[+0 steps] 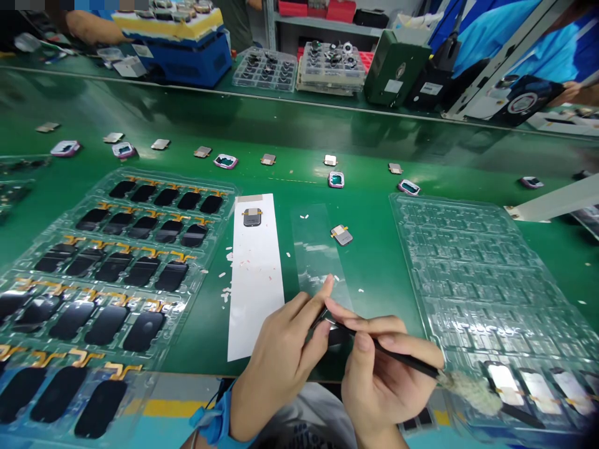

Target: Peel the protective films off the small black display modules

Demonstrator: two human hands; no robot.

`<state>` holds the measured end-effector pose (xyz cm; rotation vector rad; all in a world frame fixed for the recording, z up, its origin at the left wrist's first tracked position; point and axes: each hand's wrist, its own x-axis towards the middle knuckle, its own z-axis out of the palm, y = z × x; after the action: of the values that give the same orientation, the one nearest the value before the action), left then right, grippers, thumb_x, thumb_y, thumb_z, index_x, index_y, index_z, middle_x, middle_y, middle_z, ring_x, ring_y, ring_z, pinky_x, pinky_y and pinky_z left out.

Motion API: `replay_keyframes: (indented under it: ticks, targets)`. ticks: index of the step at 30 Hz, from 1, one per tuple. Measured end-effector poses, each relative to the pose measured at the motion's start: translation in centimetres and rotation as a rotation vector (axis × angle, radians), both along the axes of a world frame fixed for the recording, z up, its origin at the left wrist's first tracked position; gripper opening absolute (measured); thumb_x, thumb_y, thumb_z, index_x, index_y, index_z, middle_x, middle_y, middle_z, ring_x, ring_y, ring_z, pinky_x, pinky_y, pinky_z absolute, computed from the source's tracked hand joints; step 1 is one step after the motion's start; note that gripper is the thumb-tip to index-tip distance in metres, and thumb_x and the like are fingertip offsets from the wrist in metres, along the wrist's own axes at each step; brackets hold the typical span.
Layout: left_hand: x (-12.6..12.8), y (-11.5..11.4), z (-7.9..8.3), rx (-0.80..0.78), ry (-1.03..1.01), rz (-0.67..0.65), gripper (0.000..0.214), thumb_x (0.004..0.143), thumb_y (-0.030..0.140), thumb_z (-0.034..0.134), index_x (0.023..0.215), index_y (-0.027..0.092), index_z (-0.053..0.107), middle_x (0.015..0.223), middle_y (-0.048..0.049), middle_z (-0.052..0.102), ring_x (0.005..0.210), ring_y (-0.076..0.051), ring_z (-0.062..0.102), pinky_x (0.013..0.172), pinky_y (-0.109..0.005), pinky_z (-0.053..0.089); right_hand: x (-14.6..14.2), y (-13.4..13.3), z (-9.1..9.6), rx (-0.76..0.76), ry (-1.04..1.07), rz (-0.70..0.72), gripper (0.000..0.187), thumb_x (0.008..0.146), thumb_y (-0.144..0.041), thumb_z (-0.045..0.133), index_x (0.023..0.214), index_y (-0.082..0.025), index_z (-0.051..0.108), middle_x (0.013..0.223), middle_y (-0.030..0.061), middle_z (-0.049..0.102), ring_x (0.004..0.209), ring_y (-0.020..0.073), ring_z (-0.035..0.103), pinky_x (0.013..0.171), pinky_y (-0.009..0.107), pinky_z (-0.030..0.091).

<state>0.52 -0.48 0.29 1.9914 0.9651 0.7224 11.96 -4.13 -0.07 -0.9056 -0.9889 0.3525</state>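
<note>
My left hand (pixel 294 343) is closed around a small dark flat piece (pixel 337 337), mostly hidden by the fingers; it resembles the small black screens nearby. In my right hand (pixel 393 368) is a slim black tool (pixel 407 360), its tip at the piece and a pale fuzzy wrapping around its rear part. Both hands meet over the near end of a clear plastic strip (pixel 318 249). Left of the strip, a white paper sheet (pixel 256 274) carries a small screen module (pixel 252 217). Another module (pixel 342 235) lies right of the strip.
A clear tray (pixel 135 240) of black screens with orange flex cables fills the left side. On the right, another clear tray (pixel 468 268) holds several pieces in its near row. Cases and modules, including a pink-rimmed case (pixel 226 161), line the green belt behind. Tiny white scraps litter the table.
</note>
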Motion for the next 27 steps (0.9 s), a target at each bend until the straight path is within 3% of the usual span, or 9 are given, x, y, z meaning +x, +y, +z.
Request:
replay_keyframes:
  ticks: [7, 22, 27]
  targets:
    - [0.06, -0.08, -0.43, 0.016, 0.033, 0.015, 0.052, 0.103, 0.02, 0.035, 0.154, 0.027, 0.028, 0.092, -0.0032, 0.059, 0.076, -0.018, 0.057, 0.066, -0.028, 0.046, 0.01, -0.09, 0.04, -0.028, -0.068, 0.022, 0.032, 0.089, 0.005, 0.052, 0.106, -0.021, 0.049, 0.089, 0.0028, 0.066, 0.09, 0.0192, 0.073, 0.075, 0.038, 0.069]
    - [0.05, -0.06, -0.53, 0.011, 0.053, 0.021, 0.056, 0.101, 0.017, 0.036, 0.155, 0.027, 0.025, 0.09, -0.0023, 0.058, 0.074, -0.017, 0.056, 0.063, -0.027, 0.044, -0.04, 0.02, -0.05, -0.035, -0.121, 0.044, 0.03, 0.088, 0.007, 0.052, 0.103, -0.019, 0.05, 0.091, 0.0044, 0.067, 0.097, 0.0226, 0.073, 0.077, 0.038, 0.068]
    - [0.07, 0.0, -0.54, 0.002, 0.057, 0.023, 0.055, 0.101, 0.018, 0.035, 0.155, 0.027, 0.027, 0.086, -0.0014, 0.057, 0.071, -0.017, 0.056, 0.062, -0.027, 0.044, -0.06, 0.18, 0.2, -0.034, -0.132, 0.012, 0.029, 0.088, 0.006, 0.053, 0.101, -0.019, 0.05, 0.088, 0.0028, 0.065, 0.092, 0.0198, 0.074, 0.074, 0.034, 0.068]
